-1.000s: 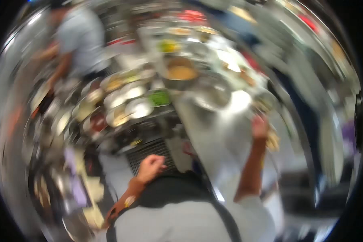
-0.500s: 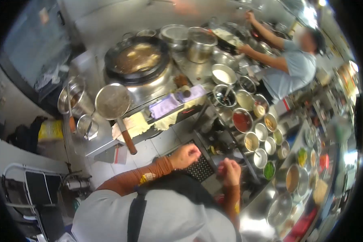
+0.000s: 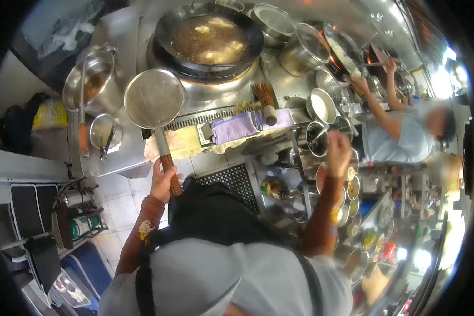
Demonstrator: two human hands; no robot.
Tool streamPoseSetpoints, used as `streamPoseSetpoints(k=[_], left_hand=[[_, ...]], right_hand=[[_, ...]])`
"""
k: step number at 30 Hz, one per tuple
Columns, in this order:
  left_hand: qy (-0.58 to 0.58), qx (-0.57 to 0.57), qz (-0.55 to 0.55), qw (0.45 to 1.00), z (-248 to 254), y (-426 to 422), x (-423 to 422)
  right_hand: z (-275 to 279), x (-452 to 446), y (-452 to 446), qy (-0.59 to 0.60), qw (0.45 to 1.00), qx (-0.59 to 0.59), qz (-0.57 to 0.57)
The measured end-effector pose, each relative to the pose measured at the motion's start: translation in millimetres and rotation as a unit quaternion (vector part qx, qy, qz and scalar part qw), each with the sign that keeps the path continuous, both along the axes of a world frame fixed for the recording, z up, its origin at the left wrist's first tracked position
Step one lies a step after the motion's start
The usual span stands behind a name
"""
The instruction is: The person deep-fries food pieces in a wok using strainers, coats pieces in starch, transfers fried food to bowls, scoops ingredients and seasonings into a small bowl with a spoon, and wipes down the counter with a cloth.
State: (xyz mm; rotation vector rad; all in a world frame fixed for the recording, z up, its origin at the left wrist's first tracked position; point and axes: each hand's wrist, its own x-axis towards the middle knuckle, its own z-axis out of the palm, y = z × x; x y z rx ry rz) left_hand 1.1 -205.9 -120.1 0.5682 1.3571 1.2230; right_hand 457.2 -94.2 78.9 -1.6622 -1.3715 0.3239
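My left hand (image 3: 164,181) is closed around the wooden handle of a wide round strainer (image 3: 155,98). The strainer's mesh head lies at the front of the steel counter, and its handle sticks out over the edge. My right hand (image 3: 339,150) is raised at the right, above the seasoning containers; its fingers are blurred. Close by it are a pot of dark liquid (image 3: 317,147) with a ladle and a bowl of white contents (image 3: 321,107). Behind the strainer sits a large black wok (image 3: 209,45) of brown oil with pale pieces floating in it.
Folded purple cloths (image 3: 237,129) and a bamboo brush (image 3: 266,102) lie along the stove's front edge. A steel pot (image 3: 92,84) with a ladle stands at the left. A co-worker (image 3: 403,129) handles another wok at the right. A black mat (image 3: 231,184) covers part of the floor.
My left hand has moved left onto the strainer's handle. My right hand has risen to the right over the containers. The view has shifted closer to the stove.
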Motion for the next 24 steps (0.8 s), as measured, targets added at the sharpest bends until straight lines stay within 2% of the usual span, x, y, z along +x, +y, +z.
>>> streamPoseSetpoints(k=[1,2,3,5,7,8,9,10,12,13,15,17,18,19,22,24], left_hand=[[-0.079,-0.039,-0.008,0.996,30,3,3],[-0.156,-0.075,-0.011,0.985,45,5,5],[-0.159,-0.066,0.004,0.985,44,5,7],[-0.162,-0.042,0.041,0.985,39,3,14],[-0.149,-0.01,0.06,0.987,29,1,19],[-0.141,0.007,0.07,0.988,28,0,21],[-0.138,0.007,0.077,0.987,33,-2,24],[-0.136,0.007,0.083,0.987,39,-5,27],[-0.122,0.004,0.101,0.987,49,-10,40],[-0.11,0.003,0.109,0.988,52,-11,45],[-0.09,-0.005,0.122,0.988,53,-12,52],[-0.089,-0.006,0.127,0.988,51,-10,56],[-0.088,-0.008,0.127,0.988,52,-9,57],[-0.087,-0.009,0.125,0.988,53,-9,56],[-0.087,-0.018,0.122,0.989,43,-9,49],[-0.077,-0.017,0.107,0.991,33,-10,38]], right_hand=[[10,32,30,-0.106,0.993,0.056,-0.017],[30,46,53,-0.191,0.979,0.056,-0.051],[50,59,76,-0.272,0.957,0.06,-0.083],[50,120,137,-0.333,0.939,0.059,-0.059],[57,148,177,-0.356,0.929,-0.1,-0.014],[31,200,219,-0.362,0.925,-0.11,0.039],[37,184,218,-0.14,0.97,-0.198,0.031],[40,166,212,0.088,0.955,-0.283,0.024],[27,154,223,0.212,0.934,-0.275,0.081],[13,158,234,0.31,0.9,-0.277,0.128],[-13,165,262,0.493,0.797,-0.28,0.206],[-21,121,255,0.467,0.843,-0.195,0.181],[-24,97,248,0.486,0.827,-0.177,0.219],[-35,80,249,0.504,0.829,-0.16,0.184],[-33,22,244,0.507,0.811,-0.168,0.238],[-33,-2,251,0.458,0.837,-0.167,0.248]])
